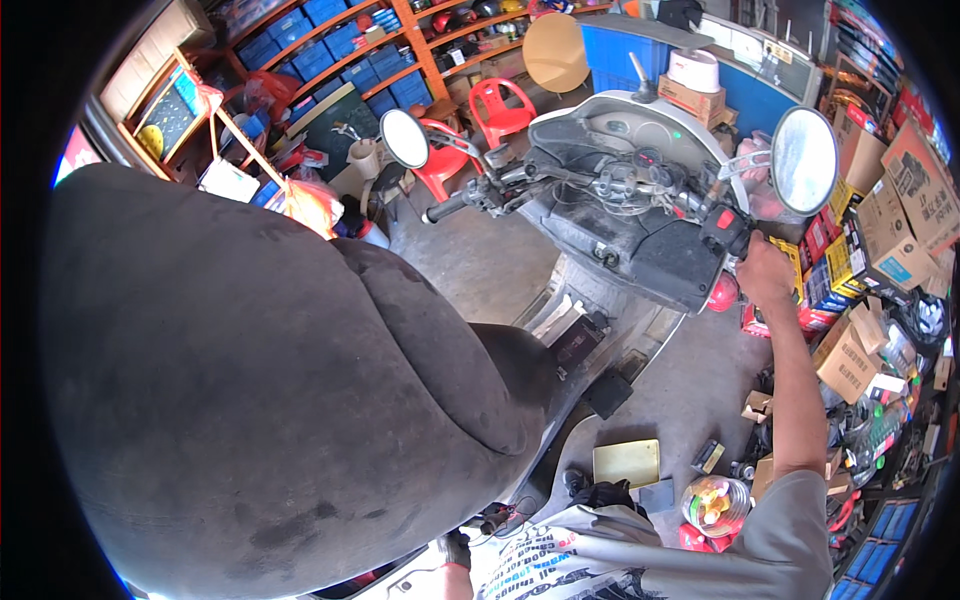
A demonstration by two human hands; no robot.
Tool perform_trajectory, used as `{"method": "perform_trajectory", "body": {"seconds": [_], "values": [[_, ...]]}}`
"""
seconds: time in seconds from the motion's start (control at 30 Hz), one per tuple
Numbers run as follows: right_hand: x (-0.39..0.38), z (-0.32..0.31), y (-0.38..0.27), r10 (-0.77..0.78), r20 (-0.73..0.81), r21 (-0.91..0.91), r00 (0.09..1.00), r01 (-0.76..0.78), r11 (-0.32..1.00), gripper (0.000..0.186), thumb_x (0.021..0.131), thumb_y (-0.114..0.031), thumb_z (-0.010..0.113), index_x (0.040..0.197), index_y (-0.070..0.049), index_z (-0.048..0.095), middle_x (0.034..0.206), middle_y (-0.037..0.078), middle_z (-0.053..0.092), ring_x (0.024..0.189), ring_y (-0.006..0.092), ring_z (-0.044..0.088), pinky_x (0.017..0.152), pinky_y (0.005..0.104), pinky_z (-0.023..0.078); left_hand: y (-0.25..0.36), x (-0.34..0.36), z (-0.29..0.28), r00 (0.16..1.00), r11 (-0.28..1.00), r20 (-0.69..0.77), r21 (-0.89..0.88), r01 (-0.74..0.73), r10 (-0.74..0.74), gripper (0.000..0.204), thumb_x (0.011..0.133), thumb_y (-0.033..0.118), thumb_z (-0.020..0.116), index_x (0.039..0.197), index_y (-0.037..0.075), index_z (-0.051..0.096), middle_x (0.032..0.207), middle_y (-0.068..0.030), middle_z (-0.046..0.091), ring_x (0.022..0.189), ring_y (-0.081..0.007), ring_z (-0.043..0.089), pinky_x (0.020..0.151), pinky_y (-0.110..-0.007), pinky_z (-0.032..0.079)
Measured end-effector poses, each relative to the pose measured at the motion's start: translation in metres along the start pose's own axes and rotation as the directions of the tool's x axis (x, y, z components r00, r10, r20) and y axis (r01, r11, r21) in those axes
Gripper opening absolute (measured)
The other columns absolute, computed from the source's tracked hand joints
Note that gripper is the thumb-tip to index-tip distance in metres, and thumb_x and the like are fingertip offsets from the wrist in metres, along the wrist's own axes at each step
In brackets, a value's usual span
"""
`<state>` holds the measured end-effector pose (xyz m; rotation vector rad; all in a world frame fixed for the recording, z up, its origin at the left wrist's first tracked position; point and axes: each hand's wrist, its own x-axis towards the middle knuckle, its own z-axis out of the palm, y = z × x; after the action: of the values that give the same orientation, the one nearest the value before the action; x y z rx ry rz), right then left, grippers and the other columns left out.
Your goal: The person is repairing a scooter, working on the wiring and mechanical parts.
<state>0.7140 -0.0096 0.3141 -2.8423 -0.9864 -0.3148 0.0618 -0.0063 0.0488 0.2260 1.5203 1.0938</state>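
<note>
A scooter with a large dark seat stands before me, its grey front panel and handlebar at the far side. My right hand, arm stretched forward, is closed round the right handlebar grip, just beyond the switch block with its red button. The left handlebar grip is untouched. Low in the view, beside the seat's edge, a small part of what looks like my left hand shows; its fingers are hidden or too dark to make out. Near it, thin wires stick out under the seat.
Two round mirrors rise from the handlebar. Cardboard boxes and loose parts crowd the right side. A yellowish tray and a clear tub sit on the floor near me. Red chairs and orange shelves stand behind.
</note>
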Motion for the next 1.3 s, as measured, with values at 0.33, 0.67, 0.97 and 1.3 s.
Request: {"method": "perform_trajectory", "body": {"seconds": [0.33, 0.67, 0.97, 1.3], "values": [[0.002, 0.007, 0.003, -0.041, -0.058, 0.023, 0.997, 0.042, 0.999, 0.03, 0.077, -0.014, 0.066, 0.1, 0.002, 0.055, 0.087, 0.022, 0.068, 0.085, 0.0387, 0.068, 0.078, 0.0479, 0.054, -0.002, -0.009, -0.001, 1.0, 1.0, 0.009, -0.007, -0.001, 0.001, 0.014, 0.097, 0.021, 0.051, 0.088, 0.013, 0.056, 0.066, -0.0026, 0.06, 0.04, -0.0095, 0.042, 0.035, -0.022, 0.032], [0.006, 0.006, 0.005, -0.018, -0.024, 0.087, 1.0, 0.02, 0.996, 0.025, 0.075, -0.012, 0.065, 0.095, 0.001, 0.059, 0.087, 0.025, 0.067, 0.088, 0.0412, 0.066, 0.081, 0.0498, 0.052, -0.015, 0.001, -0.007, 0.999, 0.998, -0.02, 0.055, 0.031, -0.03, 0.02, 0.096, 0.026, 0.056, 0.078, 0.018, 0.056, 0.062, 0.0018, 0.056, 0.042, -0.0085, 0.04, 0.037, -0.022, 0.033], [0.008, 0.0, 0.009, -0.055, 0.027, 0.119, 0.998, 0.051, 0.992, 0.026, 0.075, -0.014, 0.063, 0.097, 0.0, 0.062, 0.09, 0.024, 0.067, 0.09, 0.0401, 0.066, 0.082, 0.0491, 0.051, -0.019, -0.002, -0.016, 0.999, 0.991, 0.055, 0.133, -0.011, 0.004, 0.013, 0.088, -0.003, 0.051, 0.081, 0.008, 0.053, 0.069, -0.0045, 0.049, 0.058, -0.013, 0.048, 0.049, -0.026, 0.04], [0.011, 0.003, 0.01, -0.054, 0.06, 0.145, 0.997, 0.045, 0.988, 0.028, 0.076, -0.014, 0.061, 0.1, 0.0, 0.062, 0.094, 0.025, 0.067, 0.093, 0.0401, 0.065, 0.084, 0.0492, 0.05, -0.015, -0.003, -0.002, 1.0, 1.0, 0.019, 0.031, 0.0, -0.001, 0.026, 0.097, 0.034, 0.054, 0.077, 0.017, 0.058, 0.063, 0.0023, 0.056, 0.043, -0.0091, 0.04, 0.039, -0.022, 0.033]]}}
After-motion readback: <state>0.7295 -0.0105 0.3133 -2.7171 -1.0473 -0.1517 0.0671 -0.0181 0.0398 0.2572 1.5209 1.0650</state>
